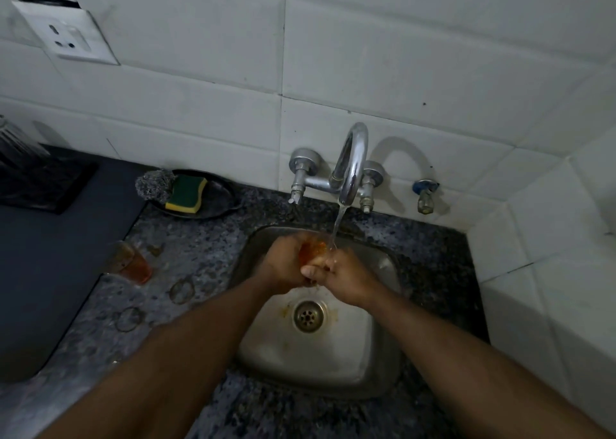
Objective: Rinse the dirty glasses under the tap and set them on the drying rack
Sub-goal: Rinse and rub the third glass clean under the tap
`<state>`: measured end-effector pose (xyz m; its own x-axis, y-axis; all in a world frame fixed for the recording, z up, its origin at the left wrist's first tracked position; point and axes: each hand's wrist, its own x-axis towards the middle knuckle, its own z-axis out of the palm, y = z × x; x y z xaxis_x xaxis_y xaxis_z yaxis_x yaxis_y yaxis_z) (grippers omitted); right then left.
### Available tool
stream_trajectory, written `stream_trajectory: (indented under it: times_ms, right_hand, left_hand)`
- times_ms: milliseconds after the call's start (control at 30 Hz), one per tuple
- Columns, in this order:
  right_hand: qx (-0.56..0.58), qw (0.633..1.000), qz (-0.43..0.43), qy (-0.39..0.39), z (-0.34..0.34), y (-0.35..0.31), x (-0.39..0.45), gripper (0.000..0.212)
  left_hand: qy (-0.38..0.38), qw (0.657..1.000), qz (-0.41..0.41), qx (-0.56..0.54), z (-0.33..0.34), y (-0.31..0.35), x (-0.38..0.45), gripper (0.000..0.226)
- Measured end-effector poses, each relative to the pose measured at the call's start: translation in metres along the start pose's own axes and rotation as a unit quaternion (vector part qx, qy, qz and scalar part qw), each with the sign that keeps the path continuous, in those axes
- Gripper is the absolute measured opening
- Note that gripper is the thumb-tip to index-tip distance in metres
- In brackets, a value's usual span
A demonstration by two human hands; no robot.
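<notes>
So I'm basically at the start of this, still rinsing what looks like glass number one. My left hand is wrapped around the glass and my right hand is closed in against it from the other side, fingers curled at its lower end, so both hands are shut on the same glass over the back half of the sink. The tap is running and the stream lands right at the top of my right hand, at the glass's edge. The glass itself is see-through with an orange-brown tint, residue or leftover drink I'd guess, and most of it is hidden by my fingers, so I can't tell which way the mouth points or how clean it's gotten. There's a bit of orange staining around the drain closer to me than my hands, so I figure some gunk is washing off. What's left: there's a second dirty glass sitting on the counter well off to the left of my left hand, same orange stuff in the bottom, with a few ring marks on the counter near it. The dark thing far left, past the dark mat, might be the drying rack but it's cut off and too dim to be sure, and I can't see any clean glass on it. So nothing racked yet as far as I can see, one glass mid-rinse, at least one to go.
</notes>
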<state>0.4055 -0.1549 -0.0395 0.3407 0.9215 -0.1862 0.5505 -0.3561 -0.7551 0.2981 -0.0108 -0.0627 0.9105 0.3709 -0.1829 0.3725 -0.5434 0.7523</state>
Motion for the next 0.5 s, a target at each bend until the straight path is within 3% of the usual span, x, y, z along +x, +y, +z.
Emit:
stream_trajectory:
  times_ms: [133, 200, 300, 367, 433, 500]
  right_hand:
    - [-0.178, 0.973, -0.099, -0.111, -0.014, 0.003, -0.004, 0.028]
    - [-0.169, 0.976, -0.082, -0.110, -0.016, 0.000, -0.001, 0.023]
    - [-0.077, 0.996, -0.024, -0.039, -0.012, -0.002, 0.003, 0.027]
    - [-0.076, 0.996, -0.030, -0.030, -0.010, 0.002, 0.001, 0.030]
    - [-0.131, 0.986, -0.070, -0.078, -0.015, 0.005, -0.001, 0.030]
    - [-0.189, 0.969, -0.090, -0.133, -0.021, 0.005, 0.001, 0.031]
  left_hand:
    - [-0.210, 0.977, -0.042, -0.018, -0.014, -0.008, 0.003, 0.052]
    - [-0.172, 0.983, -0.049, -0.050, -0.009, -0.006, 0.003, 0.062]
    - [0.005, 0.997, -0.035, -0.068, 0.005, -0.004, 0.003, 0.076]
    - [0.062, 0.997, -0.006, -0.038, 0.011, -0.005, 0.001, 0.073]
    - [0.004, 1.000, -0.004, -0.029, 0.005, -0.008, 0.000, 0.069]
    - [-0.133, 0.990, -0.040, -0.030, -0.004, -0.009, 0.001, 0.066]
